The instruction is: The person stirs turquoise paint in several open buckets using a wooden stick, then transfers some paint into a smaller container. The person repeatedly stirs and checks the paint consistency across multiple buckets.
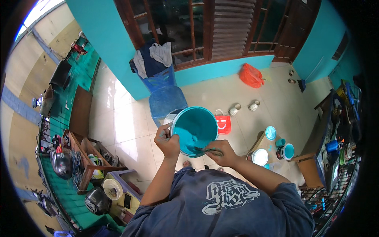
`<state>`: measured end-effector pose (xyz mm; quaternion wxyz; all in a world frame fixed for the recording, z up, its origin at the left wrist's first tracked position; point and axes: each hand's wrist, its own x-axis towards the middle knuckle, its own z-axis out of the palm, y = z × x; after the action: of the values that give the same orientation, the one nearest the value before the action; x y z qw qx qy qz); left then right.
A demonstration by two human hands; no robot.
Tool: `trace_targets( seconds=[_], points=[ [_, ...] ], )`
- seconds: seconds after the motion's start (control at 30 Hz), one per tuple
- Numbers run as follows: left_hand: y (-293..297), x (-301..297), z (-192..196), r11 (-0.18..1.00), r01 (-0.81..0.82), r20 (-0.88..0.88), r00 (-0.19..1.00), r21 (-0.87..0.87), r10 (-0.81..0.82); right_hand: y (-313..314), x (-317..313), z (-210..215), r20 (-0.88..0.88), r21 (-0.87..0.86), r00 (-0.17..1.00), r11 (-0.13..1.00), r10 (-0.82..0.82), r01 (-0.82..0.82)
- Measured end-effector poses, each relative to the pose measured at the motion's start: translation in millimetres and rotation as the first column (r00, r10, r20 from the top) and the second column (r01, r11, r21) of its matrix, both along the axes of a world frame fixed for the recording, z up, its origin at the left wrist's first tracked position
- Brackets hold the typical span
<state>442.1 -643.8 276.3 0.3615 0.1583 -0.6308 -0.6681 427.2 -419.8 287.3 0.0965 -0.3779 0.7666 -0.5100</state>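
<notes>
A white paint bucket point(171, 117) with turquoise paint point(195, 128) inside is held up in front of me, tilted so that its mouth faces me. My left hand point(167, 143) grips the bucket's left rim, thumb on the near side. In my right hand point(223, 153), at the lower right of the rim, is a paintbrush point(213, 151) with a dark, paint-smeared handle. Its head reaches over the rim into the bucket, against the paint near the lower wall. How deep the bristles sit in the paint is hard to make out.
Ahead stands a blue plastic chair point(167, 100) with clothes on its back. A red paper bag point(223, 124), an orange plastic bag point(251, 75) and shoes point(235, 109) lie on the tiles. Paint containers point(285, 151) stand at right, near a cluttered rack point(343, 130). A wooden shelf point(89, 168) is at left.
</notes>
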Motion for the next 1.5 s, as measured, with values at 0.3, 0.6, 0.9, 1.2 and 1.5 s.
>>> trace_targets(
  seconds=[0.3,0.6,0.9,1.2,1.5],
  points=[
    [-13.5,-2.7,1.9,0.994,0.102,-0.042,0.994,-0.044,-0.104,25.0,-42.4,23.0,-0.196,0.244,0.98,0.965,-0.044,0.092],
    [-18.1,-18.1,2.3,0.99,0.124,-0.046,0.991,-0.071,-0.127,17.8,-55.6,24.4,-0.558,0.197,0.83,0.97,-0.011,0.144],
    [-24.3,-32.6,-6.1,0.994,0.083,-0.112,0.99,-0.071,-0.09,-27.2,0.2,-3.4,0.126,0.009,0.912,0.92,-0.39,0.392],
    [-41.4,-51.8,-18.3,0.983,0.169,-0.086,0.981,-0.066,-0.175,-11.2,-29.6,6.8,-0.035,0.151,0.902,0.89,-0.43,0.43],
    [-30.5,-75.5,-24.0,0.953,0.301,-0.051,0.952,-0.025,-0.302,-0.2,-56.3,9.3,-0.507,0.241,0.812,0.857,-0.288,0.455]
  ],
)
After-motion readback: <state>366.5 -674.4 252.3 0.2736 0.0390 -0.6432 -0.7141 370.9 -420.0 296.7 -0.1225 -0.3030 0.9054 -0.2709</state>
